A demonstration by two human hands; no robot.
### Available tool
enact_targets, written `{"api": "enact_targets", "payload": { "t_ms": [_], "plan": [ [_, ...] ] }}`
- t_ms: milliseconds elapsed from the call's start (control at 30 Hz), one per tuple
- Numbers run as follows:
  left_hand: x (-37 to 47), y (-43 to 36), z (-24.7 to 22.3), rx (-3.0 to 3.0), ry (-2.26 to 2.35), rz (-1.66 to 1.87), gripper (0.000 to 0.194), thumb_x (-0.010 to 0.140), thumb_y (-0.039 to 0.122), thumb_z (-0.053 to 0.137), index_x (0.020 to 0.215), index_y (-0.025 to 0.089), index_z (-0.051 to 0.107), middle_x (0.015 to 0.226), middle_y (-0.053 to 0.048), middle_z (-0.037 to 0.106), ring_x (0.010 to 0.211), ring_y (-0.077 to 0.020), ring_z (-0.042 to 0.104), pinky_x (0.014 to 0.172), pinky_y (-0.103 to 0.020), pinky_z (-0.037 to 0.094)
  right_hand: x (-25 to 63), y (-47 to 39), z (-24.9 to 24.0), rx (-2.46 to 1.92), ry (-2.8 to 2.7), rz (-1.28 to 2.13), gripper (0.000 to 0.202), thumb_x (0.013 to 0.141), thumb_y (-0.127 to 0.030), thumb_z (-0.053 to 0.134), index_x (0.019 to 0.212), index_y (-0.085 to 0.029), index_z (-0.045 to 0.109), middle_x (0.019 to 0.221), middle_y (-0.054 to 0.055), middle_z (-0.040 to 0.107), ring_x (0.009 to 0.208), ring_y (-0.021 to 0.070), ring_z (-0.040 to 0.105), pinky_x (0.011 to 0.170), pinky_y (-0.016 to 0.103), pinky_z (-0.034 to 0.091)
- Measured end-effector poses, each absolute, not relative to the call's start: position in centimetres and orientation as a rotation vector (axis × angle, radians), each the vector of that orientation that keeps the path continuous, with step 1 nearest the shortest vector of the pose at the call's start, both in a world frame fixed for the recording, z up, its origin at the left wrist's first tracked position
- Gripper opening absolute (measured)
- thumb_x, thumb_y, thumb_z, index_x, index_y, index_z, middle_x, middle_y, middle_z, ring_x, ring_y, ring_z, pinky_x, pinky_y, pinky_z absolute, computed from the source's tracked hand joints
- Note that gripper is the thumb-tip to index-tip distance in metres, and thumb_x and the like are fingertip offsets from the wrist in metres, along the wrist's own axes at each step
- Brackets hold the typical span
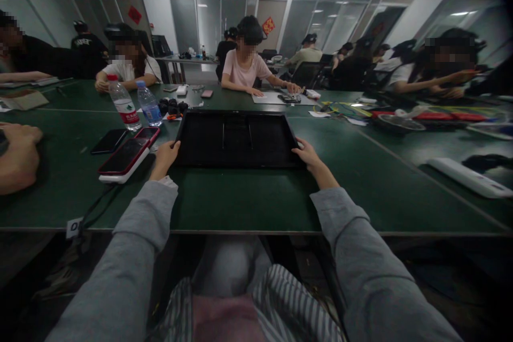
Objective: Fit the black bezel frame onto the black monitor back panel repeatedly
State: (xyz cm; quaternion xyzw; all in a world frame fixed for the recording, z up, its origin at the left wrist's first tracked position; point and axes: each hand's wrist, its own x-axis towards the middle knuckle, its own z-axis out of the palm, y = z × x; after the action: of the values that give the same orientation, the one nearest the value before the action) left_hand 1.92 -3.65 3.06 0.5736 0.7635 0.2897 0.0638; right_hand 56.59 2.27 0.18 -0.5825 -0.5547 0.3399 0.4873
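A black rectangular tray (200,143) with a thin raised rim lies in front of me on the green table. Two thin upright lines show on its inner surface; I cannot tell what they are. My left hand (165,158) is closed on its left edge, thumb on the rim. On the opposite side, my right hand (313,159) grips the right edge near the front corner. The fingers beneath the rim are partly hidden on both sides. Just left of my left hand, a red-edged phone (125,155) rests on a white power bank (125,170) with a cable.
Beyond the phones stand a red-capped bottle (123,104) and a blue-capped bottle (149,106). A black phone (109,141) lies near them. Another person's hand (18,157) rests at the left. On the right is a long white device (468,176). Several people sit around the table.
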Motion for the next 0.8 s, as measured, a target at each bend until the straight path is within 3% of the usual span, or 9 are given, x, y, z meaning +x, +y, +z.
{"api": "enact_targets", "payload": {
  "t_ms": [133,267,500,633,800],
  "plan": [
    [1.4,-3.2,2.5,1.703,2.250,0.932,0.051,0.106,0.042,0.047,0.134,0.006,0.070,0.132,-0.023,0.074,0.122,-0.0305,0.070,0.102,-0.037,0.050,57.3,2.5,0.0,-1.420,-1.286,0.927,0.076,0.079,-0.025,0.071,0.153,-0.025,0.056,0.108,0.008,0.081,0.091,0.0281,0.079,0.089,0.052,0.067],
    [1.1,-3.5,2.4,1.795,2.288,0.857,0.050,0.104,0.045,0.050,0.131,0.010,0.073,0.128,-0.022,0.076,0.120,-0.0329,0.070,0.102,-0.040,0.051,57.5,2.7,-0.2,-1.422,-1.290,0.841,0.071,0.082,-0.035,0.076,0.150,-0.024,0.060,0.113,0.010,0.081,0.096,0.0308,0.078,0.093,0.054,0.066],
    [2.1,-4.9,3.6,1.949,2.442,0.640,0.050,0.105,0.046,0.046,0.126,0.010,0.075,0.119,-0.027,0.076,0.114,-0.0427,0.071,0.097,-0.050,0.052,57.4,3.0,-0.4,-1.442,-1.425,0.795,0.076,0.080,-0.025,0.068,0.155,-0.020,0.057,0.128,0.010,0.077,0.113,0.0304,0.075,0.104,0.056,0.061],
    [2.7,-5.3,4.0,1.952,2.498,0.600,0.050,0.104,0.044,0.044,0.123,0.009,0.075,0.116,-0.028,0.076,0.110,-0.0439,0.070,0.095,-0.052,0.053,57.7,3.6,-0.4,-1.419,-1.551,0.585,0.061,0.077,-0.027,0.070,0.138,-0.017,0.069,0.133,0.012,0.076,0.125,0.0311,0.070,0.116,0.057,0.051],
    [2.2,-4.6,3.3,1.911,2.449,0.702,0.048,0.104,0.046,0.046,0.120,0.014,0.078,0.116,-0.023,0.078,0.111,-0.0397,0.071,0.096,-0.047,0.053,57.5,3.3,-0.5,-1.355,-1.427,0.755,0.059,0.083,-0.042,0.072,0.137,-0.020,0.068,0.127,0.011,0.078,0.117,0.0302,0.074,0.107,0.056,0.058]
  ]
}}
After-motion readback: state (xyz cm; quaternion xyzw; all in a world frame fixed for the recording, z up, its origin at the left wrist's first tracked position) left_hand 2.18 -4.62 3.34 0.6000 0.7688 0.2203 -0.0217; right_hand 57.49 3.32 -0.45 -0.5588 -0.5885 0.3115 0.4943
